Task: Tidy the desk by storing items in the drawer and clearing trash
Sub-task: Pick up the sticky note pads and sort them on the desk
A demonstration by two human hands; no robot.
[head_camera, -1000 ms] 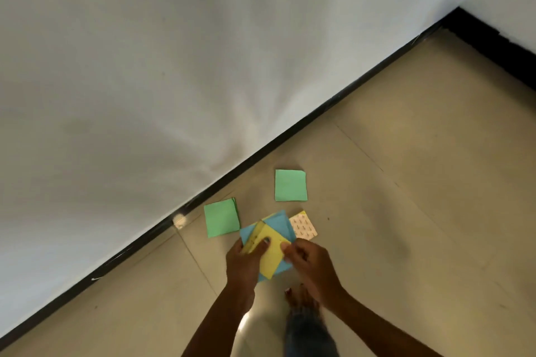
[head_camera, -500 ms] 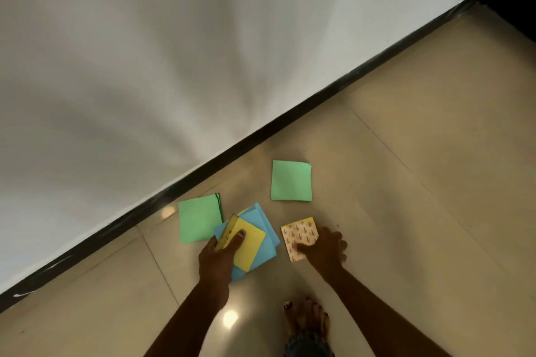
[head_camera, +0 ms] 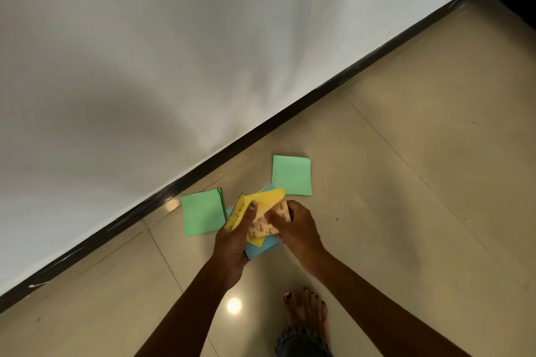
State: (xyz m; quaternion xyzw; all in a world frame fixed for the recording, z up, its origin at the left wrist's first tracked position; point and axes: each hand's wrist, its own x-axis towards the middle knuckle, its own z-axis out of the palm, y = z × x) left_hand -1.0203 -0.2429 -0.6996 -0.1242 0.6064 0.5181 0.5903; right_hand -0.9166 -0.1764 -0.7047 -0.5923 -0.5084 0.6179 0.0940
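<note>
With the yellow and blue papers [head_camera: 262, 203] gripped in the left hand [head_camera: 232, 243], the patterned paper [head_camera: 265, 226] pinched by the right hand [head_camera: 295, 229] should be slid squarely onto them at lower centre.

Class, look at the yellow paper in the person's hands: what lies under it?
Under the yellow paper a blue sheet shows, and the patterned card is being tucked in by the right hand. The left hand hides the rest of the pile.

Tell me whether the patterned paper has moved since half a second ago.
Yes. The patterned paper has left the floor right of the blue paper; the right hand now holds it against that stack.
</note>
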